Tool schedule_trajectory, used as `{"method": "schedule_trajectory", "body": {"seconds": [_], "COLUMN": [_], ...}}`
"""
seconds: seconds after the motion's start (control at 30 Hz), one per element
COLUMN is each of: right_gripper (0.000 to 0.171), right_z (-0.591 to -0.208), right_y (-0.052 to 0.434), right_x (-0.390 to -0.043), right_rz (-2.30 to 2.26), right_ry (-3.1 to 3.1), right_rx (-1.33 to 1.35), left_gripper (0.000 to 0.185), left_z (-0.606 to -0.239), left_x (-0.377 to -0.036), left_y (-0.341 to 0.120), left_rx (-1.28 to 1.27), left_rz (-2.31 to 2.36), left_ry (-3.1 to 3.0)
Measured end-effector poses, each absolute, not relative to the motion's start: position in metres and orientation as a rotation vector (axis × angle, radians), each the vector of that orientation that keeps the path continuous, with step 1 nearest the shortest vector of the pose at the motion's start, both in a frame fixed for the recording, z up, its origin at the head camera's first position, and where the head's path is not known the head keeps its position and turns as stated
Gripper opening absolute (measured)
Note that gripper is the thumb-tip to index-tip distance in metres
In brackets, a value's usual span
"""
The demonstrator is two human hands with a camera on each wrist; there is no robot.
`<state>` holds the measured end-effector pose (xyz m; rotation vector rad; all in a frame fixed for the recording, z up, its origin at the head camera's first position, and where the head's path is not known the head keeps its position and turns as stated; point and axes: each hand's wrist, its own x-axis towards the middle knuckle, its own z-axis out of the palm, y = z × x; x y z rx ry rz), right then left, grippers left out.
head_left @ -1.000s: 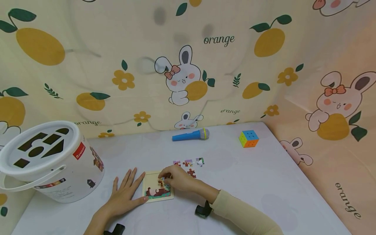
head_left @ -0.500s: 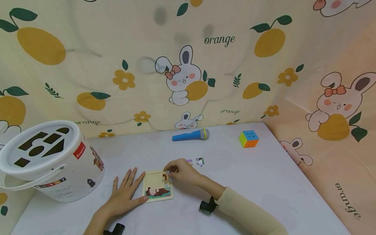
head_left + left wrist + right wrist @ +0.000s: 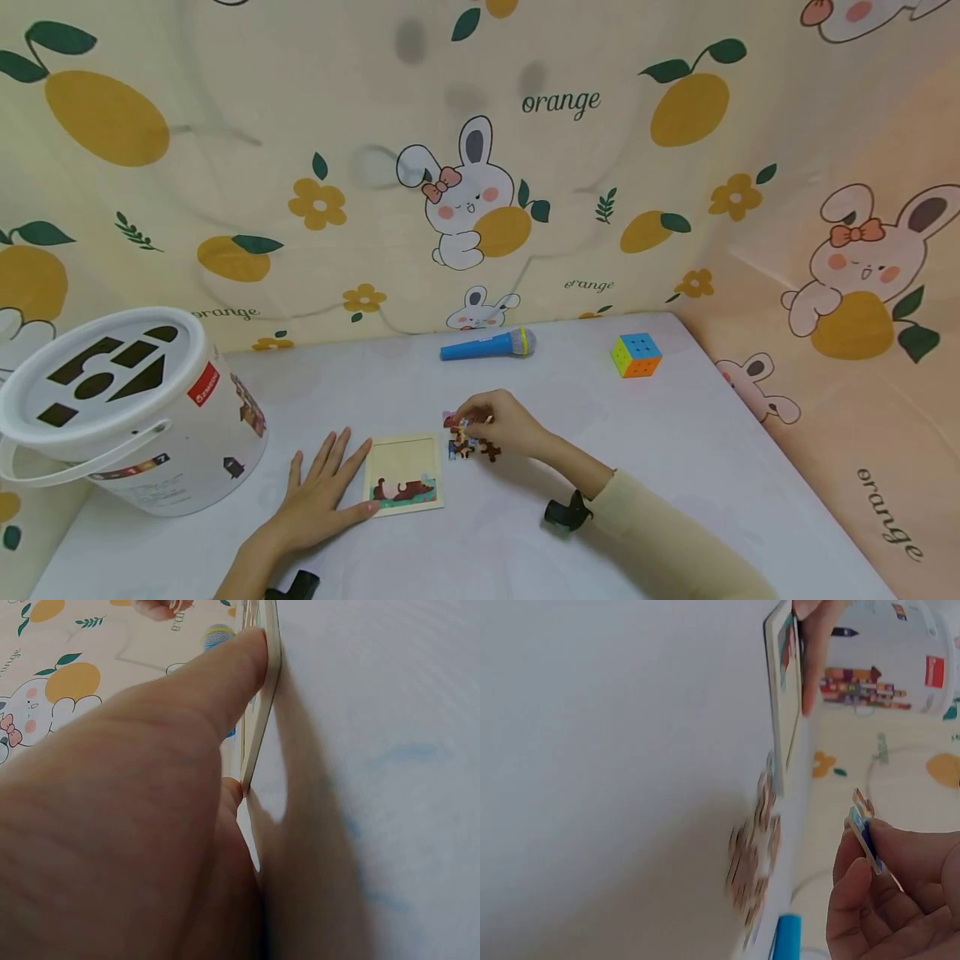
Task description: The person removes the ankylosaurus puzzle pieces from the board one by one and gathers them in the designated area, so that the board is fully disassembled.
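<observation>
The white shape-sorter bucket [image 3: 127, 408] is seen well to the left of the left hand [image 3: 318, 500], unmoved since a second ago, its lower rim cut off by the frame edge. The table [image 3: 637, 500] is unchanged too, with the blue toy microphone [image 3: 487, 343] and the colour cube [image 3: 635, 354] left well beyond the right hand [image 3: 498, 425]. The puzzle tray [image 3: 403, 475] is kept in place just as before: the left hand is laid flat beside it, fingers straight and spread, the thumb pressed against the tray's left edge, as is confirmed in the left wrist view, where the tray [image 3: 259, 712] is shown edge-on and little else can be made out behind the hand [image 3: 127, 825]. The big change is on the right: the right hand has been drawn off the tray, which it covered a second ago, to a spot just right of it, and a puzzle piece [image 3: 864, 825] is now pinched between its curled fingers. More of the tray's bare upper area is thereby exposed. Loose puzzle pieces [image 3: 480, 448] are lying just under that hand; they are blurred in the right wrist view, and some are hidden by the fingers.
</observation>
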<state>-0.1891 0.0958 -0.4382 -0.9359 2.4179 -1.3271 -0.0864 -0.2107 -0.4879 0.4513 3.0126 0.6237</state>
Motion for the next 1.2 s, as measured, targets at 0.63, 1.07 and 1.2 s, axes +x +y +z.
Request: {"method": "schedule_trajectory", "body": {"seconds": [0.63, 1.07, 1.2], "right_gripper": [0.019, 0.011, 0.011], "right_z": [-0.449, -0.462, -0.463], "right_y": [0.154, 0.169, 0.17], "right_x": [-0.201, -0.202, -0.202], "right_rz": [-1.21, -1.202, -1.199], "right_ry": [2.49, 2.41, 2.41], "right_rx": [-0.848, -0.801, -0.803], "left_gripper": [0.086, 0.086, 0.086], "left_z": [-0.49, -0.491, -0.489], "left_x": [-0.087, -0.087, -0.086], "left_y": [-0.21, -0.211, -0.21], "left_rx": [0.444, 0.441, 0.453], "left_rz": [0.617, 0.614, 0.628], "left_ry": [3.021, 3.018, 3.025]}}
